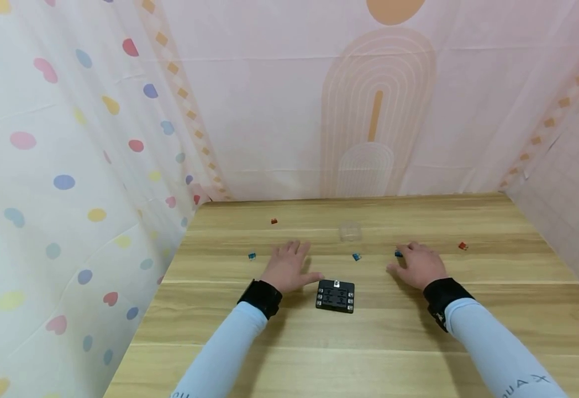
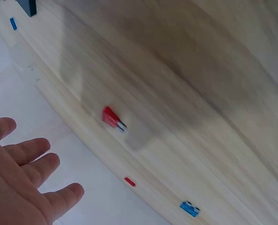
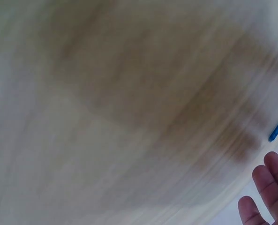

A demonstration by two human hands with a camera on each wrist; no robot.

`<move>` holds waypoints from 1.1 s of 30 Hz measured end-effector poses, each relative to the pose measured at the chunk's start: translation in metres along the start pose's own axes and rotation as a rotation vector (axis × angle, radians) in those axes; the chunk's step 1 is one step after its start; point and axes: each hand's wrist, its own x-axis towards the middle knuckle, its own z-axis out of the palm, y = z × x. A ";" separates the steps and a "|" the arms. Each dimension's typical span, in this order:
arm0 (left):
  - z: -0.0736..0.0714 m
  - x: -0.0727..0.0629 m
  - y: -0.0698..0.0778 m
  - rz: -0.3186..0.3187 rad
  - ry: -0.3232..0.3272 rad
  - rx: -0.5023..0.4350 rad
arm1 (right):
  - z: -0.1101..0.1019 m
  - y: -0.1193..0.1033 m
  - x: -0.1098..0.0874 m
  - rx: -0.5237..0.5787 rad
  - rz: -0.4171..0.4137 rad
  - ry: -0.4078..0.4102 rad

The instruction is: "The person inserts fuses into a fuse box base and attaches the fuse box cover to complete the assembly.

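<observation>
A black fuse block [image 1: 335,296] with metal screw terminals lies flat on the wooden table. My left hand [image 1: 287,270], fingers spread and palm down, hovers just left of it, thumb close to its upper corner. Below that hand, hidden in the head view, a red blade fuse [image 2: 111,117] lies on the wood. My right hand [image 1: 421,266] reaches over the table to the right of the block. Its fingers are relaxed, with a blue blade fuse [image 1: 398,254] just beyond the fingertips; in the right wrist view that blue fuse [image 3: 276,131] shows apart from them.
A clear plastic cover [image 1: 351,231] lies behind the block. Another blue fuse [image 1: 356,256] sits between the hands, and one more blue fuse [image 1: 252,256] is at the left. Red fuses lie at the back left [image 1: 274,221] and far right [image 1: 463,246]. Curtains hang behind the table's far edge.
</observation>
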 end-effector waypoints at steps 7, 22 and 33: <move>0.003 -0.004 0.013 0.044 -0.029 -0.005 | -0.001 -0.003 0.003 -0.011 -0.001 0.005; 0.010 -0.017 0.038 0.091 -0.076 0.029 | 0.000 -0.005 0.009 -0.022 0.067 -0.005; 0.016 -0.024 0.044 0.107 -0.095 0.016 | 0.002 -0.008 0.013 -0.033 0.076 0.028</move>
